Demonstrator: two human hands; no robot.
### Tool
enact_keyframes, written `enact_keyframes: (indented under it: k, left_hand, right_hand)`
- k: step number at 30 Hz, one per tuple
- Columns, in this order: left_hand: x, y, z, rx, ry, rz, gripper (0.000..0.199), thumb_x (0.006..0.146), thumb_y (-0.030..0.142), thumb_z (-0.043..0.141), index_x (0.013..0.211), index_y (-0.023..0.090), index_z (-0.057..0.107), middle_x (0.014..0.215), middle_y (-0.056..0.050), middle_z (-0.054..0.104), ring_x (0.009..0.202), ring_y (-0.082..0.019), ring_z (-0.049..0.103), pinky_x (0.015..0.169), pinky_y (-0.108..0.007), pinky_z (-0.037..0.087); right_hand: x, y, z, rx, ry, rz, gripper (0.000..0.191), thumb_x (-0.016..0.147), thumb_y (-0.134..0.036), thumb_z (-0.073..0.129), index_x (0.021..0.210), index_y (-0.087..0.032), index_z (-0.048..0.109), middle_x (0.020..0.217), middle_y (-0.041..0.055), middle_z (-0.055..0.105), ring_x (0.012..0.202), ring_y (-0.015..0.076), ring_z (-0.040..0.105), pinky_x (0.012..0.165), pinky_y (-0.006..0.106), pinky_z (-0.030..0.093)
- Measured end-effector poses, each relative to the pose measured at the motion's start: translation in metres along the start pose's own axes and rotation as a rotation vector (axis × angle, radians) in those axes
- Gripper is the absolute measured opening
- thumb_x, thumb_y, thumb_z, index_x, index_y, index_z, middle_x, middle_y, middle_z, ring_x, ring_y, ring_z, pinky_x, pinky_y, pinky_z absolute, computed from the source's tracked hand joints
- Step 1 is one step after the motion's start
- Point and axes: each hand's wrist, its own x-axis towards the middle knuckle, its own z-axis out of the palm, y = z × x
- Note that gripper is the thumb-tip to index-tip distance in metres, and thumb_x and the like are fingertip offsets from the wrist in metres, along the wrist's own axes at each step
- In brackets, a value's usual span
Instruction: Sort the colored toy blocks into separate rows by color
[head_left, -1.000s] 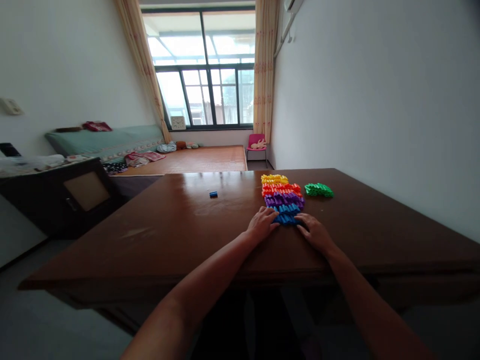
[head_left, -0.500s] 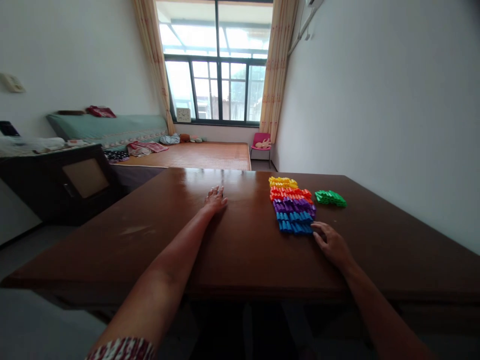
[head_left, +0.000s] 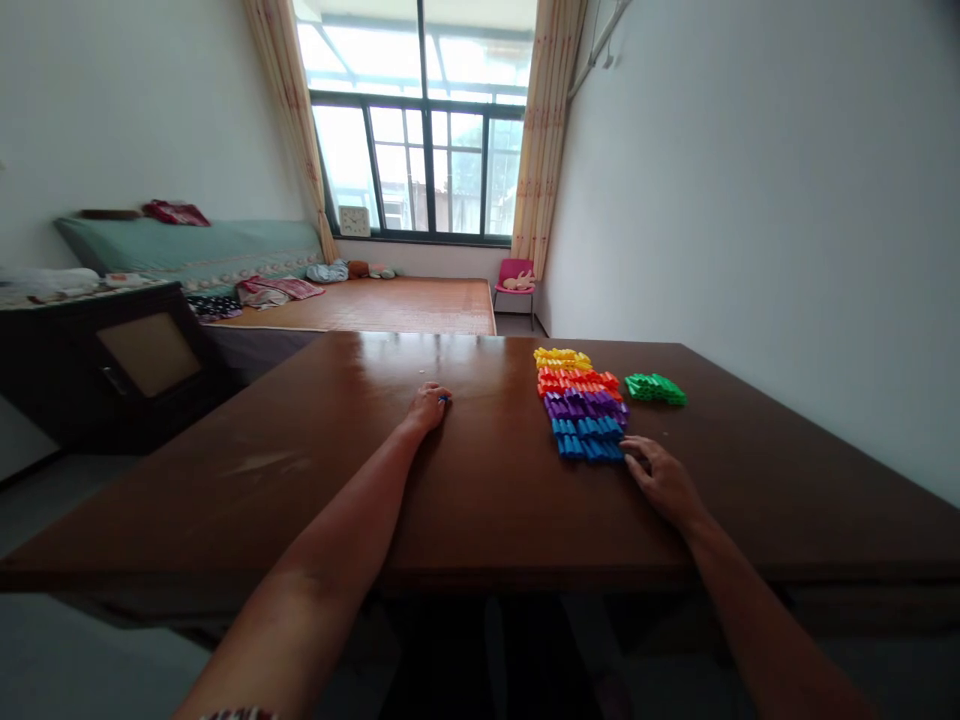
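My left hand [head_left: 429, 406] rests on the brown table [head_left: 480, 510] left of centre, its fingers closed on a small blue piece [head_left: 445, 399]. My right hand [head_left: 661, 478] touches the right end of the blue pieces [head_left: 589, 440], fingers a little apart and holding nothing that shows. Beyond the blue ones, purple pieces [head_left: 585, 405], orange-red pieces [head_left: 576, 383] and yellow pieces [head_left: 561, 359] lie in bands against one another. A separate group of green pieces [head_left: 655, 389] sits to the right of them.
A dark cabinet [head_left: 142, 350] stands at the left. Behind the table is a low bed [head_left: 412, 303] with cloths and toys on it. A pink chair [head_left: 516, 275] is by the right curtain, and a white wall runs along the right.
My left hand has closed its spread fingers, and a blue piece now shows in them. My right hand has barely moved. The view has shifted slightly.
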Motion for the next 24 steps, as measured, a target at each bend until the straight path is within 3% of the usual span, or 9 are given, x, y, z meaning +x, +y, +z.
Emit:
enact_keyframes:
  k: [3,5,8,11,14,16,18,21,24]
  left_hand:
    - [-0.005,0.025,-0.007,-0.073,-0.143,0.074,0.029,0.073,0.015,0.059,0.098,0.019,0.074,0.102,-0.005,0.07,0.1,-0.021,0.063,0.096,-0.031,0.047]
    - [-0.013,0.055,-0.013,-0.155,-0.224,0.156,0.034,0.07,0.017,0.063,0.103,0.018,0.072,0.096,-0.004,0.072,0.09,-0.019,0.065,0.087,-0.029,0.051]
    - [-0.04,0.112,-0.02,-0.321,-0.168,0.383,0.043,0.071,0.018,0.065,0.114,0.017,0.066,0.107,-0.005,0.069,0.094,-0.017,0.063,0.087,-0.029,0.051]
    - [-0.08,0.168,-0.02,-0.397,-0.174,0.667,0.051,0.074,0.024,0.068,0.123,0.021,0.059,0.118,-0.007,0.064,0.107,-0.02,0.058,0.096,-0.034,0.047]
    - [-0.116,0.203,-0.01,-0.375,-0.176,0.815,0.055,0.078,0.023,0.066,0.131,0.025,0.052,0.125,-0.007,0.059,0.115,-0.022,0.053,0.1,-0.036,0.044]
    - [-0.13,0.212,-0.002,-0.355,-0.178,0.865,0.057,0.081,0.022,0.064,0.136,0.025,0.047,0.129,-0.008,0.055,0.118,-0.022,0.05,0.101,-0.036,0.044]
    - [-0.132,0.212,0.002,-0.321,-0.177,0.904,0.06,0.082,0.028,0.064,0.138,0.026,0.044,0.136,-0.009,0.05,0.123,-0.023,0.047,0.104,-0.037,0.042]
    - [-0.115,0.199,0.003,-0.224,-0.145,0.892,0.059,0.083,0.038,0.064,0.137,0.026,0.046,0.144,-0.009,0.043,0.13,-0.027,0.039,0.109,-0.044,0.037]
    - [-0.085,0.176,0.006,-0.142,-0.072,0.739,0.048,0.084,0.031,0.061,0.131,0.024,0.053,0.141,-0.009,0.046,0.129,-0.027,0.04,0.109,-0.046,0.036]
  right_hand:
    - [0.002,-0.001,-0.007,0.102,-0.047,0.117,0.033,0.08,-0.042,0.053,0.102,-0.021,0.066,0.106,0.0091,0.069,0.096,0.0248,0.065,0.089,0.042,0.05]
    - [0.003,-0.009,-0.013,0.256,-0.012,0.215,0.037,0.08,-0.046,0.053,0.104,-0.02,0.065,0.101,0.0096,0.07,0.088,0.0238,0.066,0.081,0.039,0.053]
    - [-0.001,-0.041,-0.018,0.49,0.066,0.271,0.043,0.081,-0.05,0.054,0.108,-0.018,0.062,0.104,0.0116,0.069,0.082,0.0219,0.067,0.072,0.035,0.054]
    - [-0.013,-0.085,-0.009,0.63,-0.063,0.246,0.046,0.082,-0.054,0.054,0.111,-0.019,0.06,0.104,0.0109,0.07,0.081,0.0219,0.067,0.067,0.033,0.054]
    - [-0.027,-0.113,0.005,0.732,-0.131,0.202,0.045,0.082,-0.054,0.056,0.11,-0.019,0.06,0.103,0.0086,0.07,0.089,0.0234,0.067,0.075,0.034,0.053]
    - [-0.033,-0.113,0.01,0.784,-0.114,0.176,0.043,0.08,-0.053,0.06,0.107,-0.02,0.06,0.104,0.008,0.07,0.096,0.0242,0.066,0.083,0.035,0.052]
    - [-0.033,-0.097,0.009,0.79,-0.082,0.189,0.043,0.077,-0.052,0.064,0.105,-0.02,0.06,0.104,0.0082,0.071,0.098,0.0249,0.066,0.086,0.036,0.051]
    - [-0.019,-0.057,-0.004,0.682,0.075,0.264,0.043,0.073,-0.052,0.067,0.1,-0.02,0.061,0.101,0.0094,0.07,0.097,0.0256,0.066,0.086,0.038,0.052]
    - [0.004,-0.021,-0.016,0.524,0.19,0.307,0.04,0.071,-0.05,0.067,0.094,-0.018,0.061,0.095,0.0101,0.071,0.091,0.0251,0.067,0.083,0.038,0.052]
